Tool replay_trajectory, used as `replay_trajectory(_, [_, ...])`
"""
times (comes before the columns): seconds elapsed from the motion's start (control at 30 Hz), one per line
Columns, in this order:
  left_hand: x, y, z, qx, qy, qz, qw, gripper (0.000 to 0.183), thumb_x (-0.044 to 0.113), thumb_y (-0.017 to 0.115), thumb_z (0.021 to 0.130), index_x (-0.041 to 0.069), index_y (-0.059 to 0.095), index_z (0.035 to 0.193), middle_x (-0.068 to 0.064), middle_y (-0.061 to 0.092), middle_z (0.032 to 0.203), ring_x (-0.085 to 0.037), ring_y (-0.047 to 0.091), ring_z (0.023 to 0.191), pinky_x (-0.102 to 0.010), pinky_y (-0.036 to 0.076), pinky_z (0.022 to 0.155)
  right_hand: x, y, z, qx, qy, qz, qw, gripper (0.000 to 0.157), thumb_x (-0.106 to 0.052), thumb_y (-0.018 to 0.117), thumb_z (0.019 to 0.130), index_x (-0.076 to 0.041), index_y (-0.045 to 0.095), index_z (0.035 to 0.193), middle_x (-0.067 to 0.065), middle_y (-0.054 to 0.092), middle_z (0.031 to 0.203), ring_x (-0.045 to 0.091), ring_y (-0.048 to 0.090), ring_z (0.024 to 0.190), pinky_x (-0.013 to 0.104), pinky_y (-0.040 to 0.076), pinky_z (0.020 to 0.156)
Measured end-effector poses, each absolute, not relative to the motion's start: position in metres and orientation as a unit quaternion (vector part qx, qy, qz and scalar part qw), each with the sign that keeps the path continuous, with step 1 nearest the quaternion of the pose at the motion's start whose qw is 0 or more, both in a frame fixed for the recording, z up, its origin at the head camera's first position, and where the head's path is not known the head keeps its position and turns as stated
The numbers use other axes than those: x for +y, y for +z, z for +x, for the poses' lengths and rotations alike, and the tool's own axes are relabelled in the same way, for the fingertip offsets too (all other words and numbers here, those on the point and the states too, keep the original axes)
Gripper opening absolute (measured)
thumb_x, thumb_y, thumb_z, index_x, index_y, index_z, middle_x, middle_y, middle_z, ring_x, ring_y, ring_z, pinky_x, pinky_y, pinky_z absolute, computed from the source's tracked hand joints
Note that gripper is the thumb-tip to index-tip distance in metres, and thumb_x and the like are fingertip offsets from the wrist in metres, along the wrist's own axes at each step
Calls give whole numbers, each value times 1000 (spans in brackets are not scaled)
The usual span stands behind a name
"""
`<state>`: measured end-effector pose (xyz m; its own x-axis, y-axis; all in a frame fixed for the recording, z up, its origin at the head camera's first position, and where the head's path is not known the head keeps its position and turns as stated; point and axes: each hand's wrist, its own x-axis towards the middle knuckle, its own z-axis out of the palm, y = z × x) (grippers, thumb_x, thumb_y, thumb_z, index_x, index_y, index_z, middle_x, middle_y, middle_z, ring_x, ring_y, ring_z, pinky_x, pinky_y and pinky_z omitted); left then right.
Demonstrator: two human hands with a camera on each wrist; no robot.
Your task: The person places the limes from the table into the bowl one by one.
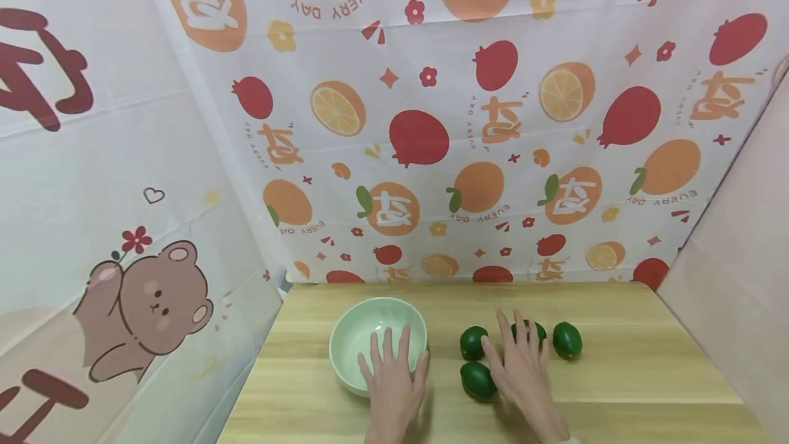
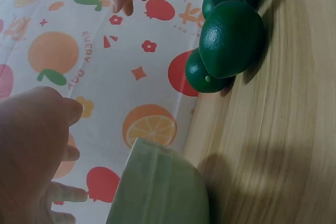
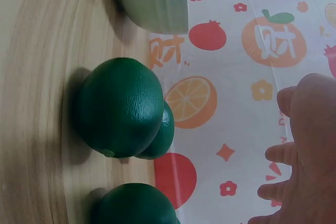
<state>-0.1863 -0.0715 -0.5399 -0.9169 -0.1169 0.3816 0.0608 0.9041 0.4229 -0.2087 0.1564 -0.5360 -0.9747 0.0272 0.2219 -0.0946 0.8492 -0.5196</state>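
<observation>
Left grip (image 1: pixel 392 381) overhangs a round bowl (image 1: pixel 353 346); right grip (image 1: pixel 520 370), glossy oval fruits (image 1: pixel 477 381).

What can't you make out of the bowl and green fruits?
Head: part of the middle back fruit, behind the right hand.
Head: part of the bowl, behind the left hand.
Left wrist: the bowl's inside, hidden by its outer wall.
Right wrist: part of the lowest fruit, cut off by the bottom edge.

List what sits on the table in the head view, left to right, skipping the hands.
Pale green bowl → front green fruit paired with back-left green fruit, roughly one beyond the other → partly covered green fruit → rightmost green fruit.
</observation>
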Motion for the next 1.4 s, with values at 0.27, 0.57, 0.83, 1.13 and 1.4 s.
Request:
replay_trajectory(0.27, [-74, -542, -186, -953, -216, 18, 213, 56, 49, 55, 100, 18, 52, 146, -23, 50, 152, -50, 34, 148, -80, 20, 117, 166, -537, -210, -959, 261, 16, 107, 69, -56, 41, 105, -17, 28, 161, 25, 17, 168, 56, 11, 151, 84, 11, 113])
replay_trajectory(0.57, [-85, -541, -190, -954, -204, 21, 217, 56, 48, 57, 100, 16, 53, 145, -23, 53, 148, -50, 38, 145, -80, 25, 114, 174, -530, -213, -955, 261, 35, 138, 64, -48, 46, 106, -14, 33, 158, 27, 21, 165, 59, 15, 149, 84, 13, 111])
replay_trajectory(0.83, [-97, -542, -194, -947, -206, 22, 244, 51, 44, 59, 98, 11, 58, 138, -21, 61, 136, -47, 48, 134, -75, 37, 108, 181, -526, -212, -956, 260, 35, 133, 66, -54, 43, 105, -13, 35, 157, 27, 22, 165, 57, 16, 149, 83, 14, 112])
replay_trajectory(1.13, [-122, -544, -204, -943, -201, 24, 263, 50, 40, 62, 97, 7, 59, 135, -26, 63, 130, -50, 51, 128, -71, 41, 102, 190, -519, -213, -958, 249, 39, 141, 63, -48, 48, 105, -12, 37, 156, 28, 27, 162, 55, 22, 148, 82, 17, 111])
replay_trajectory(1.4, [-144, -541, -209, -951, -206, 43, 225, 53, 39, 59, 99, 5, 55, 140, -29, 59, 135, -49, 50, 130, -70, 42, 103, 203, -517, -213, -962, 233, 35, 138, 64, -50, 46, 106, -10, 38, 155, 30, 30, 161, 56, 29, 144, 81, 24, 108])
